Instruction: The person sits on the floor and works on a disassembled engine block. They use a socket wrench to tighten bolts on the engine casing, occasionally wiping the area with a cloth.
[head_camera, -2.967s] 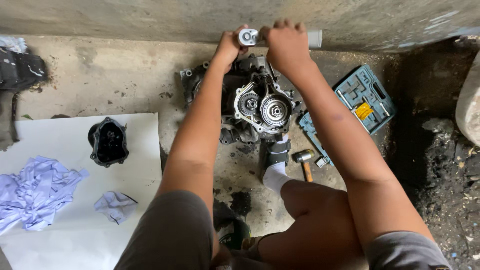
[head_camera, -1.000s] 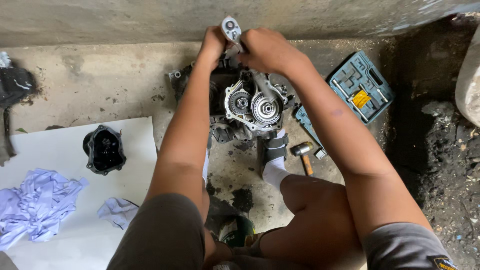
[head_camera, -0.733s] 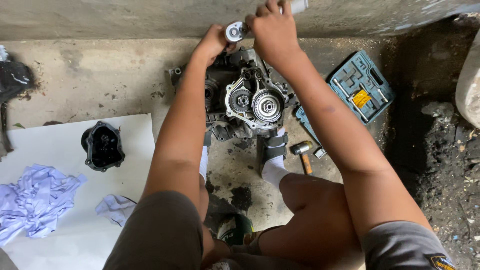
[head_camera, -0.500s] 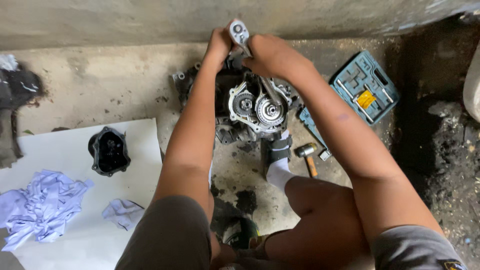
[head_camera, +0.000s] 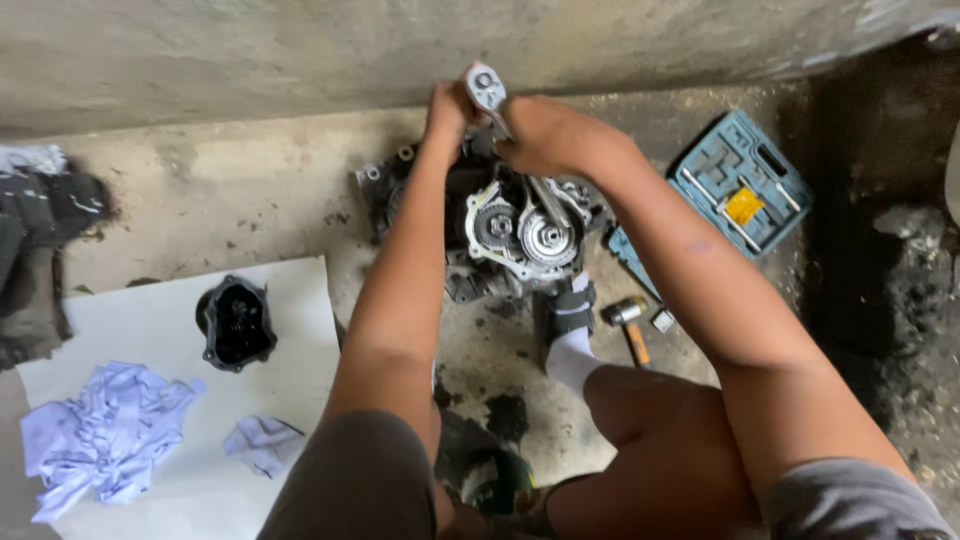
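Both hands' grip (head_camera: 450, 105) (head_camera: 540, 135) closed around ratchet wrench (head_camera: 487, 90), handle mostly hidden, over engine (head_camera: 520, 225).

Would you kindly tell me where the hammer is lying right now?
The hammer lies on the concrete floor right of centre, beside the white-socked foot, below the blue socket-set case.
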